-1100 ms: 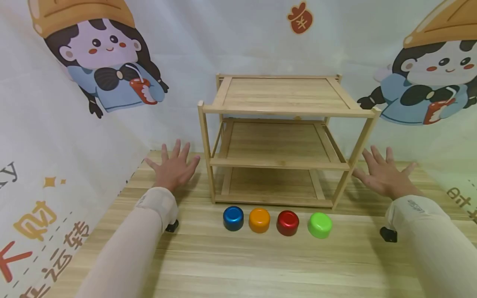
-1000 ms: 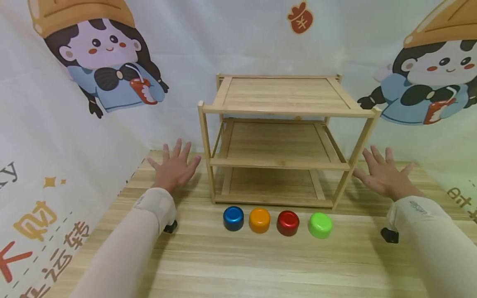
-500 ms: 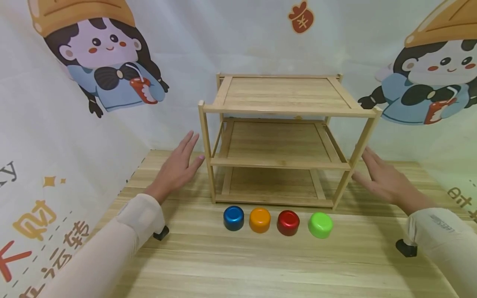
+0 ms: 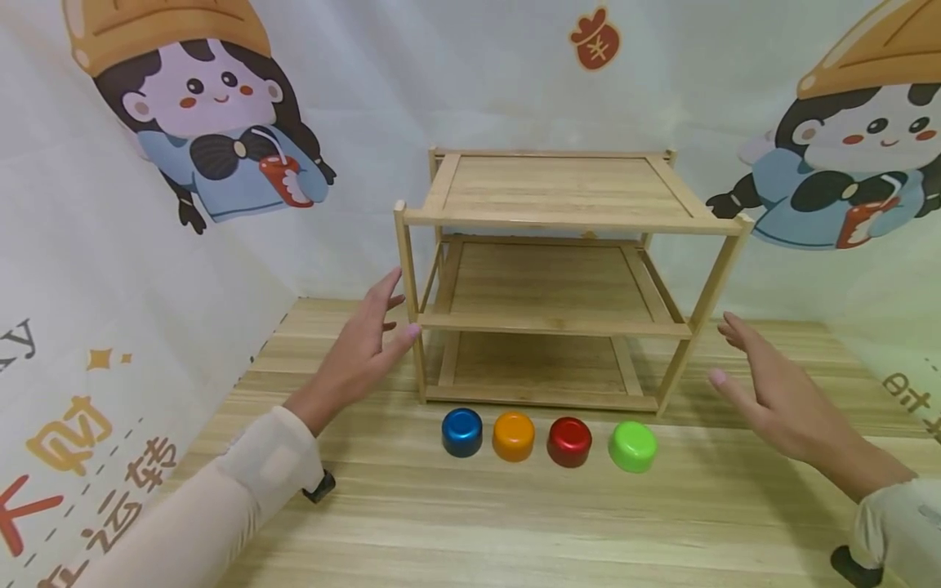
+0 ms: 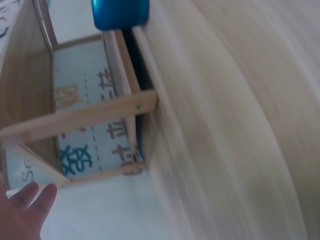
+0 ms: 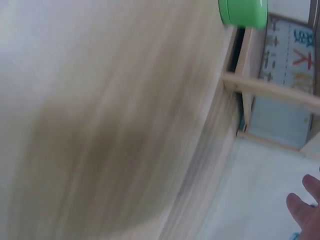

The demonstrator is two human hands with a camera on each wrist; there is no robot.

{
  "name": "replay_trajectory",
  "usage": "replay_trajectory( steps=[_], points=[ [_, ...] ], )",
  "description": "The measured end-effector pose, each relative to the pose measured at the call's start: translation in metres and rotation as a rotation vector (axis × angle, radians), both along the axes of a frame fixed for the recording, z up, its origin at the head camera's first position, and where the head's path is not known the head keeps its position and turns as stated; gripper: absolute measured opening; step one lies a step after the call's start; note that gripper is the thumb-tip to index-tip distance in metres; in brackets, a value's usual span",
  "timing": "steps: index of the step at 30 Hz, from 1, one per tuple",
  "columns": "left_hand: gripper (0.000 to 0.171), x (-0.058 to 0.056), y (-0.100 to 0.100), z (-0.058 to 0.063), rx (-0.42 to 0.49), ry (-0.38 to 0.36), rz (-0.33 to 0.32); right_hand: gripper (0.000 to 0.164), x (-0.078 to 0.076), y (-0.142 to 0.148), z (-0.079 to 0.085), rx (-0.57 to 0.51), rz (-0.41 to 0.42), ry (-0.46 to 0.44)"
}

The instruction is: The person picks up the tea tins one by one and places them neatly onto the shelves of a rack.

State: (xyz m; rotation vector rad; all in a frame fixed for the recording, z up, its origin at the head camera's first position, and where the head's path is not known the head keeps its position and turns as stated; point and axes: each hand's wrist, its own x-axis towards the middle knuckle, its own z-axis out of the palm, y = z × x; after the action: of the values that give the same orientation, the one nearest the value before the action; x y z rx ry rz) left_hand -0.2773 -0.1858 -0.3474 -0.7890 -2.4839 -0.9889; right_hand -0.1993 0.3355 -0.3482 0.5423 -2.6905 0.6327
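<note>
My left hand is raised at the left front post of a three-tier wooden shelf rack, its thumb overlapping the post in the head view. On the other side, my right hand hovers to the right of the rack, fingers extended and holding nothing. Before the rack's bottom tier a row of small round cups stands upside down on the table: blue, orange, red and green. Only part of the blue cup shows in the left wrist view, and the green cup tops the right wrist view.
A light wood-grain table bears everything. White cloth walls with cartoon prints and lettering close off the back and both sides. Each wrist wears a black device, such as the left wrist device.
Both hands came from lying spread flat beside the rack. The left hand lifted and moved right to the post; the right hand drew back toward the body and right. The cups and rack stayed put.
</note>
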Motion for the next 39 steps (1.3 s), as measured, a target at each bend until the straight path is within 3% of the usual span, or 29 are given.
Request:
replay_trajectory(
  steps=[7, 15, 24, 32, 39],
  points=[
    [0.086, 0.009, 0.015, -0.001, 0.037, -0.042, 0.014, 0.069, 0.022, -0.018, -0.006, -0.025, -0.008, 0.109],
    [0.098, 0.013, 0.027, -0.005, 0.087, -0.041, 0.044, 0.068, 0.032, -0.050, -0.020, 0.052, 0.109, 0.135],
    [0.107, 0.012, 0.034, -0.010, 0.100, 0.053, 0.046, 0.062, 0.032, -0.070, -0.041, 0.137, 0.164, 0.077],
    [0.109, 0.013, 0.037, -0.009, 0.102, 0.051, 0.064, 0.063, 0.029, -0.076, -0.052, 0.186, 0.206, 0.128],
    [0.110, 0.011, 0.037, -0.010, 0.119, 0.041, 0.059, 0.057, 0.028, -0.077, -0.058, 0.225, 0.191, 0.103]
  ],
)
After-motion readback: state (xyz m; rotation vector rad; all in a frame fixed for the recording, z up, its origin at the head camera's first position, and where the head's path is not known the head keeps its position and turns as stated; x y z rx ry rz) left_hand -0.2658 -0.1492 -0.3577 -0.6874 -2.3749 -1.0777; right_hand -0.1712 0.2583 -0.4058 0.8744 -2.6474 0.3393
